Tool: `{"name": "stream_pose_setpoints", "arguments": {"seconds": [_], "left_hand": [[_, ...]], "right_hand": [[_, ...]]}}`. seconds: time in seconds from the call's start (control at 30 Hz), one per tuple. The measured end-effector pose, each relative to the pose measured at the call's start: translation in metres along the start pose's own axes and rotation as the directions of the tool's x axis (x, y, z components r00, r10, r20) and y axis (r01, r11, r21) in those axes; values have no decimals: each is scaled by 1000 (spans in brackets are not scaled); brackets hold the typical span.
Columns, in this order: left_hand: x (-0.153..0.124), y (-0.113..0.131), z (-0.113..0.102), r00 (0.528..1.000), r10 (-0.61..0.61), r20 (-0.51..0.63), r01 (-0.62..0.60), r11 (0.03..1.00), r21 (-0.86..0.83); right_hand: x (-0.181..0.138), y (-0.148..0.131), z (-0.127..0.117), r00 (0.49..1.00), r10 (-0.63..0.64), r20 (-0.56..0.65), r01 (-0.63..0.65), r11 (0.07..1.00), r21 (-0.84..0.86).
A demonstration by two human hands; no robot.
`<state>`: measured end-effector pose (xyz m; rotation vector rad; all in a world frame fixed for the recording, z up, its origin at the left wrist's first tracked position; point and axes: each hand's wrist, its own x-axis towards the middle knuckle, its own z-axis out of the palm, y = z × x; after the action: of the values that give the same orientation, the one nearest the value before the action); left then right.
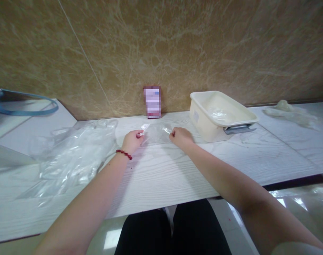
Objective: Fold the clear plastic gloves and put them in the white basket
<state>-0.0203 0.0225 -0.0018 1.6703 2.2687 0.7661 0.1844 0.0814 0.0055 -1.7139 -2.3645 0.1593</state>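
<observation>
A small clear plastic bag is stretched between my two hands just above the white wood-grain table. My left hand, with a red bead bracelet at the wrist, pinches its left edge between thumb and fingers. At the other end my right hand has its fingers closed on the bag's right edge. Left of my left hand lies a large heap of clear plastic bags. To the right of my right hand stands a cream plastic bin with some clear plastic inside.
Behind the bag a phone, its screen blurred, leans on the brown marble-patterned wall. Crumpled plastic lies at the far right. A blue strap or loop is at the far left. The table's front edge runs above my legs.
</observation>
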Motion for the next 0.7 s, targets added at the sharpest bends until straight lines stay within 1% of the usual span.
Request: {"name": "stream_pose_setpoints", "arguments": {"seconds": [0.13, 0.23, 0.27, 0.33, 0.4, 0.43, 0.47, 0.5, 0.53, 0.57, 0.6, 0.63, 0.67, 0.7], "left_hand": [[-1, 0, 0, 999, 44, -11, -43, 995, 89], [-1, -3, -1, 999, 47, -15, -46, 997, 68], [0, -5, -2, 999, 39, -28, -37, 998, 45], [0, -9, -4, 996, -7, -88, 3, 999, -39], [0, -12, -6, 981, -127, -148, 92, 970, -223], [0, -13, -7, 966, -212, -151, 146, 921, -360], [-1, -13, -7, 947, -296, -123, 193, 834, -516], [-1, -12, -7, 930, -360, -72, 224, 711, -666], [-1, -11, -7, 918, -396, -14, 234, 570, -787], [0, -9, -7, 912, -408, 38, 231, 435, -870], [0, -7, -7, 909, -408, 82, 227, 322, -919], [1, -5, -7, 906, -408, 113, 226, 242, -943], [2, -4, -7, 902, -411, 133, 230, 195, -954], [3, -3, -7, 896, -419, 147, 237, 171, -957]], "right_hand": [[0, 1, 2, 1000, -8, -3, 8, 1000, 1], [2, 4, 1, 1000, -4, 19, 3, 999, 33], [2, 5, 0, 1000, -3, 17, 2, 999, 48], [2, 6, -2, 1000, -4, -31, 7, 997, 72], [0, 4, -4, 993, -19, -117, 30, 996, 86], [-1, 3, -4, 988, -31, -150, 45, 995, 93], [-2, 2, -4, 984, -44, -170, 61, 993, 99], [-2, 1, -3, 984, -55, -171, 74, 992, 106], [-3, 0, -2, 985, -64, -158, 83, 990, 112], [-3, 0, -1, 988, -69, -137, 85, 989, 117], [-3, -1, 0, 991, -68, -113, 82, 989, 120], [-2, -1, 2, 993, -67, -93, 78, 990, 122], [-2, 0, 3, 995, -65, -78, 75, 990, 123], [-1, 0, 4, 995, -67, -70, 75, 989, 124]]}}
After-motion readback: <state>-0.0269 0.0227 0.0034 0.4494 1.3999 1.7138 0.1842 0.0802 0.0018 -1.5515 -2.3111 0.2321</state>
